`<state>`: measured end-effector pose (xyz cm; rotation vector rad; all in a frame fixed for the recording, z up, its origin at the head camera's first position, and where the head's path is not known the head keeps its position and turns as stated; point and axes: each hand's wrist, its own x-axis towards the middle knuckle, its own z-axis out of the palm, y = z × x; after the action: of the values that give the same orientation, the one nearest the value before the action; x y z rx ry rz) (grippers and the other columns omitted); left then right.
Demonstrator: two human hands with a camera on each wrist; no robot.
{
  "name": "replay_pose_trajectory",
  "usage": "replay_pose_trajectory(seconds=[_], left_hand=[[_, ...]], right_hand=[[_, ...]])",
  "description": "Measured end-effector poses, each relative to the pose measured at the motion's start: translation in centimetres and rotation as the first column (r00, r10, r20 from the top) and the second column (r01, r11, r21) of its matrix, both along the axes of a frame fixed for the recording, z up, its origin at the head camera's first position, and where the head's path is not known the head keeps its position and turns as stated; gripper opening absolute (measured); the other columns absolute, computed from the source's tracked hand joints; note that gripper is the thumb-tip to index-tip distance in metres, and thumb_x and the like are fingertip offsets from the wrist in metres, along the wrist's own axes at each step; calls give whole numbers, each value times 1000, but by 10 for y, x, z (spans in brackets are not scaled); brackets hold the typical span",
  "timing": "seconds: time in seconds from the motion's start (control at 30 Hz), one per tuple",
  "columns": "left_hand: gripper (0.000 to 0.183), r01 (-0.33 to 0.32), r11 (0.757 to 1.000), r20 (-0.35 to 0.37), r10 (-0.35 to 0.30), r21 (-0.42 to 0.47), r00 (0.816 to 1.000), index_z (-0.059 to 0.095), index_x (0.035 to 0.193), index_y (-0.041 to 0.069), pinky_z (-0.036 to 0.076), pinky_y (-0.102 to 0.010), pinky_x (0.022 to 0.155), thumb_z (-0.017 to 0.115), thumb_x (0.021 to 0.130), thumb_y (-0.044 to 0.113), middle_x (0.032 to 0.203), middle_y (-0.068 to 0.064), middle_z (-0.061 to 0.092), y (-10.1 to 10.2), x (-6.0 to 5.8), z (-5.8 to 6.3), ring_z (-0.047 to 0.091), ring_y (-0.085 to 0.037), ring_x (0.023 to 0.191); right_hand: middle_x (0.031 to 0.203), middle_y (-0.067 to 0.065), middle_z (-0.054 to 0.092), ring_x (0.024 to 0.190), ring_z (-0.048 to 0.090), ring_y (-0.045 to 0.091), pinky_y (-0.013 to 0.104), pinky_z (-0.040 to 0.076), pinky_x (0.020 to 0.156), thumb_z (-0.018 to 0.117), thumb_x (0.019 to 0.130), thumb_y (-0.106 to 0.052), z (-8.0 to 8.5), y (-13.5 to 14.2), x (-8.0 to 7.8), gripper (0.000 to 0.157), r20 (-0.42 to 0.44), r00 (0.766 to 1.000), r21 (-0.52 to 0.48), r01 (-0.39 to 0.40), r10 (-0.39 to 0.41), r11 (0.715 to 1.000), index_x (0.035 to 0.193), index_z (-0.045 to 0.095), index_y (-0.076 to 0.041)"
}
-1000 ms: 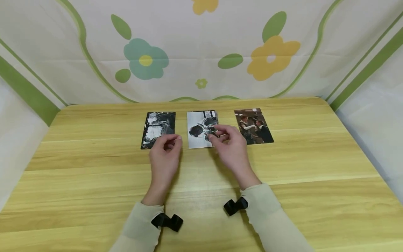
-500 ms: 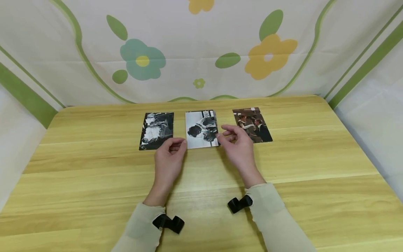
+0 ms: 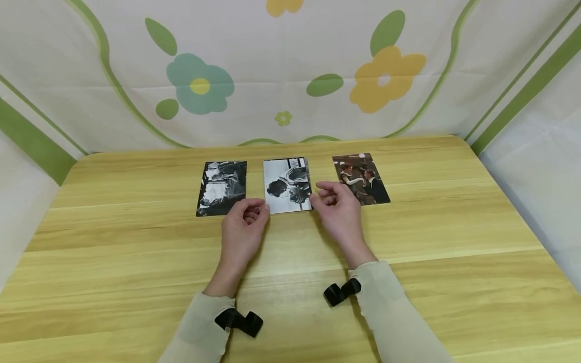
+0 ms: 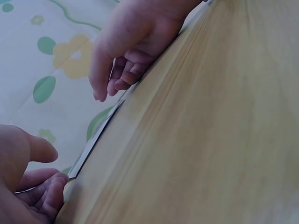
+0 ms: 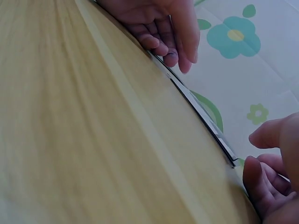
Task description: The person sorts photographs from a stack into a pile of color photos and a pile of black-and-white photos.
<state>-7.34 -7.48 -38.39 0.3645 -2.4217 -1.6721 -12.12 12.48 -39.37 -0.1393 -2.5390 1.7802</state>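
Left hand (image 3: 242, 229), right hand (image 3: 339, 212) loosely curled (holding nothing) beside middle photo (image 3: 287, 185).

A colour photo (image 3: 361, 179) is lying to my right on the wooden table (image 3: 454, 242), a flowered cloth (image 3: 290, 75) hanging behind.

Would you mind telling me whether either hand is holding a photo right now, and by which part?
Neither: the left hand and right hand flank the middle photo near its bottom corners, fingers loosely curled, gripping nothing.
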Motion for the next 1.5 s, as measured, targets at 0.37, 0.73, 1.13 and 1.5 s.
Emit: replay_pose_trajectory(seconds=[0.37, 0.73, 1.13, 1.5], left_hand=[[40, 34, 989, -14, -37, -147, 999, 67, 134, -4, 51, -26, 79, 74, 97, 7, 101, -16, 69, 4, -1, -5, 63, -25, 87], [49, 90, 966, 5, -92, -244, 996, 64, 140, -5, 43, -36, 83, 75, 95, 11, 99, -15, 63, 3, 0, -6, 56, -27, 89], [43, 86, 962, 0, -89, -260, 996, 67, 135, -3, 43, -37, 85, 76, 95, 12, 98, -13, 62, 5, 0, -5, 56, -28, 91], [40, 81, 963, -2, -85, -259, 996, 69, 132, -2, 43, -37, 84, 76, 95, 12, 98, -13, 63, 5, 1, -6, 56, -28, 91]], right_hand=[[116, 11, 69, 100, 67, 24, 33, 58, 89, 82, 93, -14, 2, -3, 1, 40, -19, 1000, 85, -11, 12, 996, 131, 73, -7], [114, 11, 70, 98, 69, 24, 33, 58, 85, 83, 91, -14, 2, -6, 3, 38, -39, 999, 122, -11, 16, 992, 127, 75, -5], [111, 10, 70, 96, 67, 23, 33, 56, 85, 82, 92, -15, 2, -5, 1, 34, -45, 998, 134, -26, 32, 991, 125, 76, -6], [110, 10, 70, 94, 66, 22, 32, 55, 84, 82, 92, -14, 2, -6, 2, 32, -37, 999, 127, -25, 30, 992, 123, 77, -7]])
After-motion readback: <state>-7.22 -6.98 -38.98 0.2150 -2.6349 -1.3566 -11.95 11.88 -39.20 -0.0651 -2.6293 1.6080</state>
